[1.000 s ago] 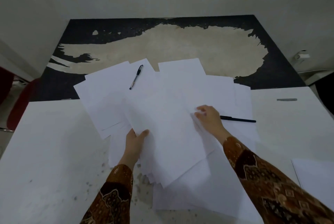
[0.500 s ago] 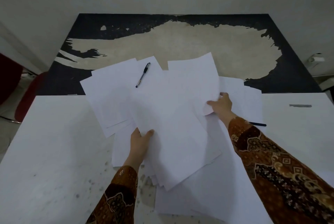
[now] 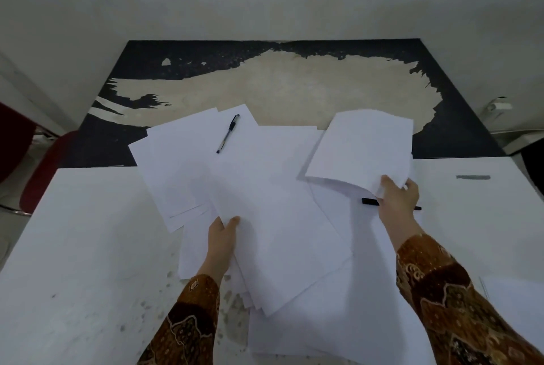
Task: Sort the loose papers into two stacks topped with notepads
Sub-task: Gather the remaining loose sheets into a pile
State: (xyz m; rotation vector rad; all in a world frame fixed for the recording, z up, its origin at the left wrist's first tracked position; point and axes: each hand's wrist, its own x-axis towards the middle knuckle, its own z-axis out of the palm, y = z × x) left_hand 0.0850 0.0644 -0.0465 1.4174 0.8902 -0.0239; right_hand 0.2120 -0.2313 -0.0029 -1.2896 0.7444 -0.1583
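Nearest us, our left hand (image 3: 222,236) grips the near-left edge of a thick bundle of papers (image 3: 276,235), thumb on top and fingers underneath, just as it did a second ago; that bundle lies slanted across more loose sheets on the white table (image 3: 88,247). Farther out, our right hand (image 3: 397,198) has changed most: a second ago it rested on the flat sheets by the black pen (image 3: 371,201), and now it pinches a lifted sheet (image 3: 362,149) by its near corner, raised clear and curling above the pile. The black pen now lies partly hidden under that hand. Beyond, a fanned spread of sheets (image 3: 176,164) carries a second pen (image 3: 228,133), unmoved. We judge the sorting is only starting: one sheet is coming off, no tidy stack stands yet, and we see no notepad.
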